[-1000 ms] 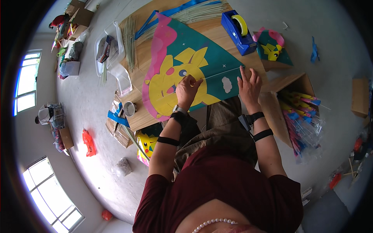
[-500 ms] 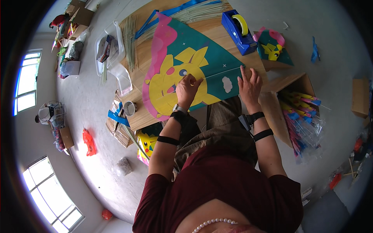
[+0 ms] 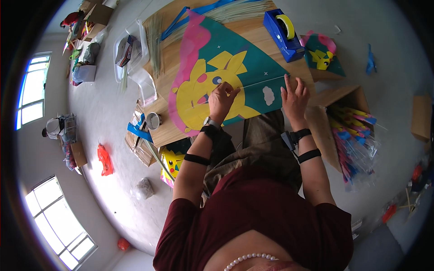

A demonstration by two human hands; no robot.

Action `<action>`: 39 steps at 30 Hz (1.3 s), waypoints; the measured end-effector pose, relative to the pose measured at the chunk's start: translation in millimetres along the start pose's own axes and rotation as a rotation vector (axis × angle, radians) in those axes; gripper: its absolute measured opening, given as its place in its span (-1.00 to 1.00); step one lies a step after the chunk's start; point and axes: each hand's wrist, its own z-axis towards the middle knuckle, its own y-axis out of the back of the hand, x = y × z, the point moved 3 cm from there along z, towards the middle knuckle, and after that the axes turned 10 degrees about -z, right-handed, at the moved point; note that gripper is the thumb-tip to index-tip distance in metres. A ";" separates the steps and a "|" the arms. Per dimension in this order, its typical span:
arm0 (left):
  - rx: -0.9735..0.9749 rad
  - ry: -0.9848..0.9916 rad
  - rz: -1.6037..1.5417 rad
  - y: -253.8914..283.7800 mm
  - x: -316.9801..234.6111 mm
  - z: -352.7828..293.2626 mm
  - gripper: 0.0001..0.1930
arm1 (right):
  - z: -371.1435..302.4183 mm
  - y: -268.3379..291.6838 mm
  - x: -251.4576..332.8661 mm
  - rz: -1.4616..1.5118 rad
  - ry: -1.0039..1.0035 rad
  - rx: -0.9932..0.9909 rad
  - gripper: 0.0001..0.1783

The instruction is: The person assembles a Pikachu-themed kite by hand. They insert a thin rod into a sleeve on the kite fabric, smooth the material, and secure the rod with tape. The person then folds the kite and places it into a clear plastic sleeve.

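A red plastic bag [image 3: 105, 160] is just lying on the floor [image 3: 104, 113] over on the left, and a crumpled clear bag [image 3: 144, 189] is sitting a bit nearer. Two bright windows [image 3: 67, 232] are glowing in the left wall [image 3: 38, 153], and some round red thing [image 3: 123, 244] is sitting near left. Over right, a cardboard box [image 3: 421, 117] is sitting and a blue scrap [image 3: 370, 61] is lying farther off.

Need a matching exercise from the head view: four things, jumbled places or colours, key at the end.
1. tape dispenser
2. left hand
3. right hand
4. round container

A. at the right corner of the large triangular sheet
B. near the left edge of the table
C. blue, with a yellow roll
D. at the sheet's yellow figure

Pairs: 1-C, 2-D, 3-A, 4-B
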 end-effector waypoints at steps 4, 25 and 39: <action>0.034 -0.036 -0.106 -0.2 5.1 -0.2 -0.86 | -0.3 -0.4 0.3 -0.011 0.003 -0.008 -0.40; 0.044 -0.152 -0.036 -10.1 2.4 3.8 -0.89 | 0.4 1.4 1.0 -0.027 0.019 0.005 -0.43; 0.022 -0.210 0.032 -8.6 5.2 3.4 -0.91 | 0.3 -1.0 1.7 -0.010 0.009 0.016 -0.42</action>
